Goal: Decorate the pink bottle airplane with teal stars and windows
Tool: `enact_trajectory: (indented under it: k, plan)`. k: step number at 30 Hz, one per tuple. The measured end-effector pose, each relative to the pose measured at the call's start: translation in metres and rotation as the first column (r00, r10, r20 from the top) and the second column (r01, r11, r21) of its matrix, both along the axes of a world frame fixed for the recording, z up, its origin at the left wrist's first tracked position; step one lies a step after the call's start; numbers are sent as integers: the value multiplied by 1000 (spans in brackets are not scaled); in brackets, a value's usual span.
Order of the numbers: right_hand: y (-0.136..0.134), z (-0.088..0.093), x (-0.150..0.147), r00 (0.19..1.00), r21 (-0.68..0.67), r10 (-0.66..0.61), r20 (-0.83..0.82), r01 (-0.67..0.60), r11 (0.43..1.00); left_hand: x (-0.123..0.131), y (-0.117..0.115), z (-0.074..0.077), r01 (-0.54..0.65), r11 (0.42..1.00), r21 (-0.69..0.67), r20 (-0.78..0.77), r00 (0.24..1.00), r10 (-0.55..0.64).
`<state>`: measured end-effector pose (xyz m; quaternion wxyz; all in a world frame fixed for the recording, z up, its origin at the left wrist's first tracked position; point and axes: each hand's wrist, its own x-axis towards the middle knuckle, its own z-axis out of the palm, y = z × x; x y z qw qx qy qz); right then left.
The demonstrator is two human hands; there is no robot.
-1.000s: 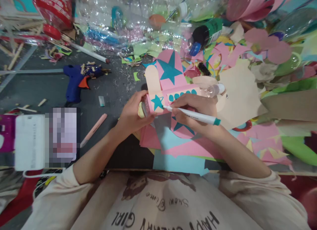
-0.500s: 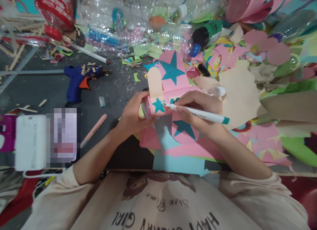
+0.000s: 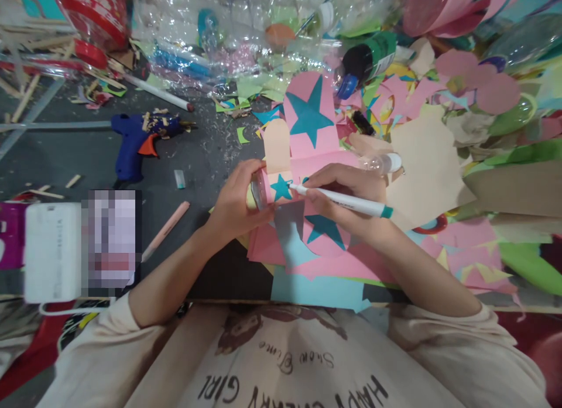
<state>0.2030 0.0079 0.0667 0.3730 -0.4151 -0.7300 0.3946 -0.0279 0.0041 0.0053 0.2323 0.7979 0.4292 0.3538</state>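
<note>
A clear plastic bottle wrapped in pink paper (image 3: 318, 159) lies sideways before me. My left hand (image 3: 235, 200) is closed around its left end, thumb and fingers on opposite sides. Pinched in my right hand (image 3: 355, 188) is a white marker (image 3: 349, 202) with a teal end. Its tip touches or almost touches a small teal star (image 3: 280, 188) on the cream paper strip (image 3: 276, 146). A rounded pink flap with a large teal star (image 3: 311, 114) stands out beyond the bottle, and another pink flap (image 3: 312, 241) with a star is on the near side. My right fingers hide part of the wrapping.
A blue glue gun (image 3: 132, 141) lies left, near a pink pen (image 3: 167, 229), a white box-shaped device (image 3: 52, 253) and a blurred phone. Clear plastic wrap (image 3: 175, 21), a green-labelled bottle (image 3: 373, 54) and paper scraps crowd the back. Cream paper (image 3: 430, 168) lies right.
My right hand and the marker have shifted slightly left, covering more of the teal marks beside the star. The far flap has swung a little right. My left hand keeps its hold.
</note>
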Motion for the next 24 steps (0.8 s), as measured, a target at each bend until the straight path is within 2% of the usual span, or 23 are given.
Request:
enact_trajectory:
  k: [7, 24]
  plan:
    - [0, 0, 0, 998, 26, 25, -64, -23, 999, -1, -1, 2, 7, 998, -58, 57, 998, -4]
    - [-1, 1, 0, 999, 47, -36, -38, 37, 998, 0, -1, 1, -15, 995, -98, 51, 999, 20]
